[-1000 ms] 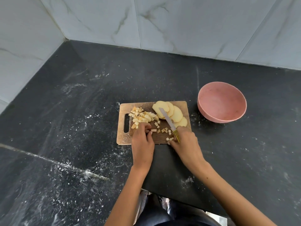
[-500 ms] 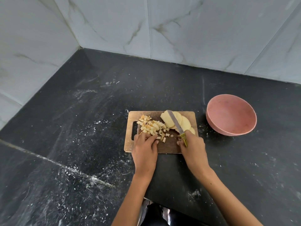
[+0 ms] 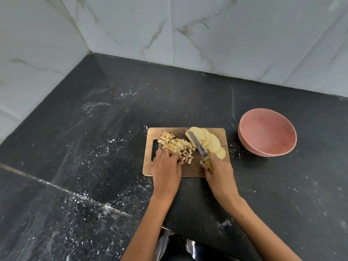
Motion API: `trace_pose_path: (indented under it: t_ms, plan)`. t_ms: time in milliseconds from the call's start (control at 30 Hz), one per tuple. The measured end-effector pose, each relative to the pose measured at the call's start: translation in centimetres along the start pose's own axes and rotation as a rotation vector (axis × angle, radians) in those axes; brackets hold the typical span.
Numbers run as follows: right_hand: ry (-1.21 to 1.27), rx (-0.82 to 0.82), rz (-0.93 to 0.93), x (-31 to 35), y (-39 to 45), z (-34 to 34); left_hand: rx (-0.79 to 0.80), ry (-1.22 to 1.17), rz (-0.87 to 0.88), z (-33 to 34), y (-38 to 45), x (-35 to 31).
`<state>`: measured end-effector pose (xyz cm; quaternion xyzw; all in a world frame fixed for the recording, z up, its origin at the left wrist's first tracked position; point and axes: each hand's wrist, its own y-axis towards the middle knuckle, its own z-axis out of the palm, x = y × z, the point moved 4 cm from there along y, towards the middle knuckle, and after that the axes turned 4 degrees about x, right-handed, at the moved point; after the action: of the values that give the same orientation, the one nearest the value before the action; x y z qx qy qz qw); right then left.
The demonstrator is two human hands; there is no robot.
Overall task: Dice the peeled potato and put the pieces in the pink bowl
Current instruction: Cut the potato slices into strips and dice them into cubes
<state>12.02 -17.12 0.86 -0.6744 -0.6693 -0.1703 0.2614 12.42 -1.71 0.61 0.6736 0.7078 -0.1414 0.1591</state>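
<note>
A wooden cutting board (image 3: 190, 170) lies on the black counter. A heap of small potato dice (image 3: 176, 145) covers its left half. Several round potato slices (image 3: 211, 143) overlap along its right side. My left hand (image 3: 166, 167) rests on the board at the near edge of the dice, fingers lying against them. My right hand (image 3: 219, 171) grips a knife (image 3: 199, 147) by its yellow-green handle; the blade points up-left and lies between the dice and the slices. The pink bowl (image 3: 267, 131) stands right of the board with nothing in it.
The black stone counter (image 3: 94, 147) is dusted with white specks and scraps around the board. Marble-tiled walls (image 3: 207, 34) close it in at the back and left. The counter's front edge runs just below my forearms.
My left hand has pushed the loose dice up-left into one heap. The knife blade has swung from the scattered pieces up beside the slices. The camera has tilted, so everything sits lower in view.
</note>
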Motion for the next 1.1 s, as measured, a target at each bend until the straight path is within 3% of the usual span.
trace_pose_path:
  t_ms: [167,433,967,1100]
  plan:
    - [0.184,0.077,-0.048,0.8,0.4,-0.5,-0.019,0.018,0.014,-0.2,-1.0,0.0]
    - [-0.212,0.386,-0.095,0.0,-2.8,0.6,-0.031,-0.07,-0.073,0.2,-1.6,0.6]
    - [-0.382,0.521,0.024,-1.1,-4.4,1.3,-0.082,-0.18,-0.193,0.9,-2.3,0.7]
    - [-0.277,0.465,0.034,-1.2,-4.6,-0.3,-0.11,-0.226,-0.148,0.7,-2.3,1.3]
